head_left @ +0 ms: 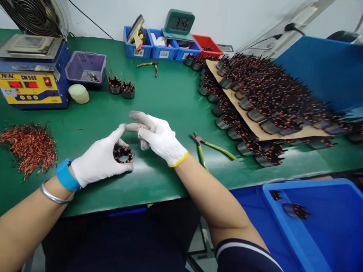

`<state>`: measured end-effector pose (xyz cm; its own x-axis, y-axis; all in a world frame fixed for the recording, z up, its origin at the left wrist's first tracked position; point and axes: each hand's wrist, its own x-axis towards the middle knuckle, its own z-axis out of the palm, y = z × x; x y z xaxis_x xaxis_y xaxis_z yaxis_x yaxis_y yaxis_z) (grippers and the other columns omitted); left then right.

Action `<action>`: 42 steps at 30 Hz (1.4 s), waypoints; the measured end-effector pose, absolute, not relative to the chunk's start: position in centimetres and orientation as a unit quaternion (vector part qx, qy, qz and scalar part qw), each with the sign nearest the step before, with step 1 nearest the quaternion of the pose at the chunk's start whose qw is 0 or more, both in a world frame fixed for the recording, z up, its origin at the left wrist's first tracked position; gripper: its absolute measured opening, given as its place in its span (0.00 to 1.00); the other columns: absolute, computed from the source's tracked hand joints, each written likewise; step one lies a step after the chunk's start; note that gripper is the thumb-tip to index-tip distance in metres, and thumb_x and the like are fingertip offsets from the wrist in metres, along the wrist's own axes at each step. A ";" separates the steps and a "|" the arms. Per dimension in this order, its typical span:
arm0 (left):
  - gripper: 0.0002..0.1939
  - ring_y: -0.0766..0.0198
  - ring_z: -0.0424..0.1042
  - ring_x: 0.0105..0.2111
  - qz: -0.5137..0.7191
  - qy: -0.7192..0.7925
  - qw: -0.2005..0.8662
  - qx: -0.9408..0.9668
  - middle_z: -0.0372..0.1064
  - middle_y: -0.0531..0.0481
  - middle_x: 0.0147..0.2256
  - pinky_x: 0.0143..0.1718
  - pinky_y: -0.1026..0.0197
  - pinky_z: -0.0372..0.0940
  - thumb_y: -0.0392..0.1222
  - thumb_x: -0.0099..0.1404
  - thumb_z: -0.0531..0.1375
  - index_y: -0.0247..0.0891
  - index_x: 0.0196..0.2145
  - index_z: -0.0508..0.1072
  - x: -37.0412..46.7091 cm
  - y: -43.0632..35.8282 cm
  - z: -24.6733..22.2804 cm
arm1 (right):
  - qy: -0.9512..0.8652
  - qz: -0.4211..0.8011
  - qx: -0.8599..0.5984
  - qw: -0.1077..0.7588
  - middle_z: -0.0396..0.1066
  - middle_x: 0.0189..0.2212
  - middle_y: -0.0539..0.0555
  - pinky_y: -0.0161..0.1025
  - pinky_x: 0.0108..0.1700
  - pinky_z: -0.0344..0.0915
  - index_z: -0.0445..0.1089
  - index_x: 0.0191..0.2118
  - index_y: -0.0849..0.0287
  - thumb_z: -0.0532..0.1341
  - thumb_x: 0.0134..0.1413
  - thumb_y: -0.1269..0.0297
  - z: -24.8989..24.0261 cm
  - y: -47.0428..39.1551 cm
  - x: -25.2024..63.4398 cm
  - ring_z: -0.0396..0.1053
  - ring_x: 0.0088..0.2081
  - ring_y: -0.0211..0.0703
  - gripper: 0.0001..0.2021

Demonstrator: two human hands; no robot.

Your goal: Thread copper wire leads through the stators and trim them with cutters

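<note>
In the head view, my left hand (102, 158), white-gloved with grey fingertips, is curled around a small motor stator (124, 154). This ring has black slots and copper windings, and stands on the green table. My right hand (157, 134), also gloved, hovers just above and to the right of it. Its fingers are bent, some pressed together, close to my left fingertips. Thin wires rise beside the stator toward those fingers; whether they pinch one I cannot make out. Green-handled cutters (210, 147) lie open to the right of my right hand.
A copper wire-scrap pile (30, 148) lies left. Behind are a blue-yellow machine (29, 87), a purple bin (85, 66), two stators (121, 88) and yellow-handled pliers (149, 65). Stacked stators (258, 91) crowd the right, above a blue crate (326, 227).
</note>
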<state>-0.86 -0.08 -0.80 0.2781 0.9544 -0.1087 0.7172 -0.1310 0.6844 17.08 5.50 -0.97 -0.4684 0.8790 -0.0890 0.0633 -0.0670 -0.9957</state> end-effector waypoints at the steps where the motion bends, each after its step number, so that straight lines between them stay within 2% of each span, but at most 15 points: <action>1: 0.54 0.55 0.73 0.42 0.177 0.569 0.324 0.734 0.72 0.48 0.44 0.47 0.56 0.66 0.53 0.51 0.65 0.37 0.67 0.41 -1.0 0.0 -0.8 | -0.603 0.592 -0.435 0.310 0.76 0.39 0.52 0.29 0.21 0.60 0.63 0.58 0.57 0.58 0.48 0.68 -1.1 5.7 17.4 0.59 0.18 0.27 0.27; 4: 0.55 0.57 0.73 0.42 0.177 0.569 0.323 0.736 0.72 0.48 0.45 0.47 0.57 0.66 0.49 0.51 0.64 0.37 0.68 0.38 -1.4 0.2 -0.8 | -0.618 0.536 -0.523 0.239 0.77 0.31 0.49 0.29 0.23 0.62 0.67 0.54 0.57 0.61 0.44 0.69 -1.3 6.2 18.6 0.61 0.17 0.28 0.26; 6: 0.55 0.58 0.73 0.43 0.180 0.571 0.324 0.732 0.72 0.49 0.46 0.47 0.58 0.66 0.48 0.51 0.64 0.36 0.68 0.38 -1.8 0.4 -0.8 | -0.615 0.535 -0.528 0.239 0.76 0.29 0.48 0.30 0.25 0.64 0.67 0.54 0.58 0.61 0.44 0.70 -1.2 6.6 19.3 0.62 0.18 0.29 0.26; 10: 0.55 0.59 0.73 0.43 0.185 0.571 0.329 0.729 0.72 0.48 0.47 0.47 0.59 0.66 0.48 0.51 0.64 0.37 0.68 0.38 -2.5 0.7 -0.9 | -0.585 0.503 -0.535 0.344 0.75 0.30 0.53 0.36 0.30 0.69 0.64 0.55 0.65 0.56 0.44 0.71 -0.9 7.2 20.2 0.66 0.22 0.35 0.28; 12: 0.55 0.59 0.73 0.43 0.188 0.572 0.331 0.727 0.72 0.48 0.47 0.46 0.59 0.66 0.48 0.50 0.64 0.37 0.68 0.37 -2.8 0.8 -0.9 | -0.636 0.388 -0.515 0.424 0.75 0.35 0.56 0.40 0.37 0.70 0.63 0.54 0.65 0.55 0.44 0.71 -0.8 6.9 20.0 0.70 0.30 0.39 0.27; 14: 0.55 0.59 0.73 0.43 0.192 0.571 0.337 0.723 0.72 0.48 0.47 0.46 0.59 0.66 0.47 0.50 0.64 0.36 0.68 0.37 -2.9 0.9 -1.0 | -0.751 0.259 -0.419 0.440 0.73 0.43 0.58 0.44 0.47 0.68 0.66 0.50 0.61 0.56 0.45 0.71 -0.9 5.8 19.5 0.71 0.42 0.44 0.23; 17: 0.56 0.59 0.72 0.44 0.195 0.564 0.357 0.719 0.72 0.48 0.47 0.48 0.59 0.66 0.46 0.49 0.64 0.35 0.68 0.37 -3.0 1.0 -1.0 | -0.895 0.173 -0.277 0.303 0.72 0.48 0.57 0.44 0.51 0.66 0.70 0.42 0.58 0.56 0.46 0.71 -1.2 3.7 18.2 0.70 0.48 0.47 0.15; 22: 0.56 0.58 0.72 0.45 0.186 0.568 0.360 0.717 0.71 0.47 0.48 0.49 0.58 0.66 0.46 0.49 0.64 0.35 0.68 0.37 -3.1 1.1 -0.9 | -0.854 0.282 -0.420 0.125 0.74 0.31 0.50 0.35 0.32 0.64 0.72 0.35 0.57 0.60 0.47 0.65 -1.1 2.7 17.2 0.70 0.31 0.38 0.07; 24: 0.56 0.58 0.72 0.45 0.176 0.566 0.357 0.722 0.71 0.48 0.48 0.48 0.58 0.66 0.45 0.49 0.63 0.36 0.68 0.37 -3.2 1.1 -0.7 | -0.818 0.325 -0.462 0.107 0.72 0.26 0.47 0.32 0.28 0.61 0.72 0.33 0.57 0.61 0.46 0.64 -0.9 3.1 17.2 0.68 0.27 0.35 0.06; 29: 0.54 0.59 0.73 0.42 0.163 0.560 0.349 0.734 0.72 0.49 0.47 0.47 0.59 0.66 0.45 0.49 0.63 0.35 0.68 0.39 -3.1 1.2 -0.5 | -0.853 0.244 -0.444 0.125 0.74 0.45 0.49 0.34 0.33 0.60 0.70 0.50 0.51 0.62 0.51 0.58 -0.8 3.4 17.6 0.71 0.40 0.40 0.19; 33: 0.50 0.56 0.72 0.45 0.171 0.547 0.333 0.748 0.71 0.46 0.48 0.50 0.56 0.65 0.48 0.50 0.64 0.34 0.66 0.48 -3.1 1.3 -0.8 | -0.879 0.225 -0.416 0.058 0.76 0.43 0.48 0.36 0.35 0.60 0.72 0.50 0.49 0.54 0.59 0.58 -1.0 3.4 17.4 0.72 0.43 0.44 0.16; 35: 0.39 0.54 0.70 0.48 0.198 0.536 0.330 0.752 0.70 0.43 0.50 0.52 0.54 0.64 0.50 0.49 0.65 0.36 0.58 0.65 -3.0 1.4 -1.0 | -0.869 0.245 -0.427 0.049 0.76 0.42 0.47 0.36 0.35 0.60 0.73 0.48 0.48 0.54 0.59 0.58 -1.1 3.6 17.3 0.72 0.43 0.44 0.15; 37: 0.21 0.53 0.70 0.48 0.264 0.534 0.349 0.723 0.69 0.43 0.51 0.50 0.56 0.65 0.52 0.51 0.65 0.37 0.40 0.77 -2.9 1.6 -0.9 | -0.857 0.272 -0.435 0.050 0.76 0.42 0.46 0.36 0.34 0.60 0.73 0.47 0.47 0.55 0.58 0.57 -1.1 3.9 17.3 0.73 0.43 0.43 0.15; 39: 0.12 0.58 0.72 0.43 0.351 0.558 0.369 0.655 0.72 0.46 0.46 0.43 0.61 0.66 0.50 0.53 0.64 0.37 0.24 0.74 -2.7 1.8 -0.6 | -0.848 0.300 -0.436 0.046 0.77 0.42 0.45 0.35 0.35 0.60 0.74 0.46 0.47 0.56 0.56 0.56 -1.1 4.0 17.3 0.73 0.42 0.43 0.15; 42: 0.13 0.70 0.65 0.22 0.429 0.610 0.413 0.523 0.69 0.51 0.24 0.23 0.66 0.60 0.47 0.55 0.63 0.36 0.20 0.70 -2.2 2.1 -0.5 | -0.842 0.332 -0.424 0.036 0.77 0.41 0.45 0.34 0.36 0.59 0.74 0.46 0.47 0.57 0.55 0.55 -0.9 3.9 17.3 0.72 0.42 0.41 0.15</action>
